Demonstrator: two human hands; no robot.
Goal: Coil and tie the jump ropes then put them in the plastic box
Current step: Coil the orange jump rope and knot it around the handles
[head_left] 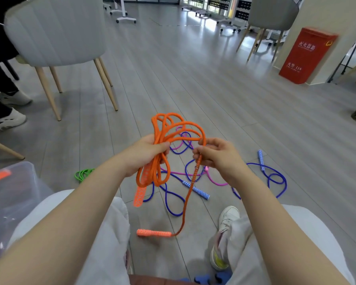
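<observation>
Head view, looking down past a seated person's knees to a grey wood-plank floor [224, 95]. Left hand [146, 151] is curled tight around a bundle of bright orange woven jump rope [162, 136]; the loops run roughly upright, fanning above the fist and hanging below it. One orange patterned handle [140, 193] dangles from that bundle, pointing down. Right hand [216, 155] pinches a single strand of the same rope between thumb and fingers. That strand drops nearly straight down to the floor, ending in a second orange handle [154, 233] lying flat, its long axis left to right, between the person's feet. Behind the hands, a blue jump rope [275, 177] and a thin pink rope [216, 182] sprawl loosely across the floor's middle. A green rope [83, 173] lies coiled further left. Clear plastic box [12, 182] sits at the left edge, beside the left knee.
</observation>
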